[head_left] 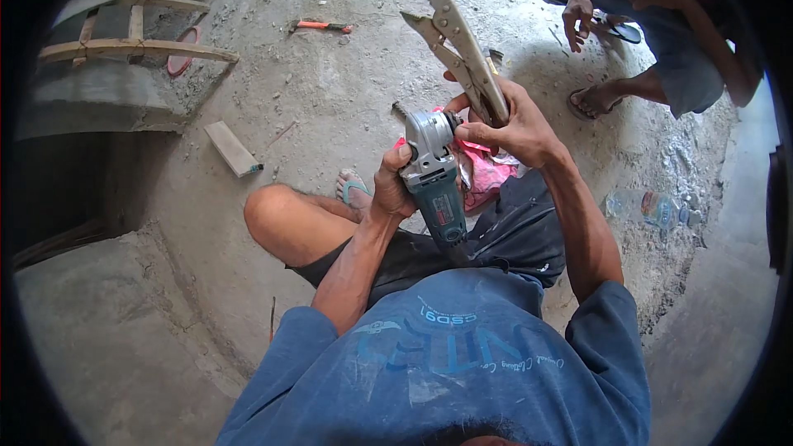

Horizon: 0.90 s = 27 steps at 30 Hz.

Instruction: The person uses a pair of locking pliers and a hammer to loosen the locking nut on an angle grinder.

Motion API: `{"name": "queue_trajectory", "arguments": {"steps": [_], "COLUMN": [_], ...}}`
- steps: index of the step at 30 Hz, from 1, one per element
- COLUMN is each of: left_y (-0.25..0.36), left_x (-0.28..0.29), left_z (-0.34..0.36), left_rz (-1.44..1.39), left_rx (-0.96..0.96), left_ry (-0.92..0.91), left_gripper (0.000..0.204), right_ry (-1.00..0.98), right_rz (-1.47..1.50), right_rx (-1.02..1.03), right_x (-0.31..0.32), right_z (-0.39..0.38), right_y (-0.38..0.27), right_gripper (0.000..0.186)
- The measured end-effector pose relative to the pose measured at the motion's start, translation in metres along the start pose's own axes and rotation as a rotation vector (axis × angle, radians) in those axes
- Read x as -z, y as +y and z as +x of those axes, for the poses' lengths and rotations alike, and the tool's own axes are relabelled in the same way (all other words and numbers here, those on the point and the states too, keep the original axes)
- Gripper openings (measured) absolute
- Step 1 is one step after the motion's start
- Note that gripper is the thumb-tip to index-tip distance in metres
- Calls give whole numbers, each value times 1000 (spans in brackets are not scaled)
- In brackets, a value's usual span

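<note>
In front of my belly, my left hand (394, 183) is closed around the head end of an angle grinder (437, 190) with a silver gear head and a dark teal body. My right hand (516, 128) grips a pair of metal locking pliers (464, 58) by the handles, their jaws parted and pointing up and away. The right thumb and fingers also reach the grinder's spindle (453, 120). No disc shows on it. Behind the hands lies a crumpled pink and white plastic bag (487, 177), partly covered by the grinder and my right hand.
An orange-handled hammer (322, 26) lies on the dusty concrete floor ahead. A board (233, 149) and a wooden frame (140, 51) are to the left. Another person's sandalled foot (596, 99) and hand (578, 18) are at the upper right. A clear plastic bottle (652, 208) lies right.
</note>
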State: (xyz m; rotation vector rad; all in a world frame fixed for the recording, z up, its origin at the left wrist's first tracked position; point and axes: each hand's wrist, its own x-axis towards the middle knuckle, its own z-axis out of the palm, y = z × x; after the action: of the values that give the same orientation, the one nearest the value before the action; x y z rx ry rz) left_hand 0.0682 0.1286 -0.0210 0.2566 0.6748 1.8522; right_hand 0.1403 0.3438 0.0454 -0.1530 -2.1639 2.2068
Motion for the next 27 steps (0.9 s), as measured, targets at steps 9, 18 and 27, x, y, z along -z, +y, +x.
{"name": "queue_trajectory", "arguments": {"steps": [9, 18, 27], "left_y": [4, 2, 6], "left_x": [1, 9, -9], "left_z": [-1, -6, -2], "left_rz": [6, 16, -75], "left_rx": [-13, -59, -89], "left_ry": [-12, 84, 21], "left_gripper": [77, 73, 68], "right_ry": [-18, 151, 65], "right_rz": [-36, -178, -177], "right_rx": [-261, -562, -634], "right_x": [1, 6, -10], "right_z": [-11, -99, -118], "right_y": [-25, -55, -105], "right_gripper": [46, 39, 40]}}
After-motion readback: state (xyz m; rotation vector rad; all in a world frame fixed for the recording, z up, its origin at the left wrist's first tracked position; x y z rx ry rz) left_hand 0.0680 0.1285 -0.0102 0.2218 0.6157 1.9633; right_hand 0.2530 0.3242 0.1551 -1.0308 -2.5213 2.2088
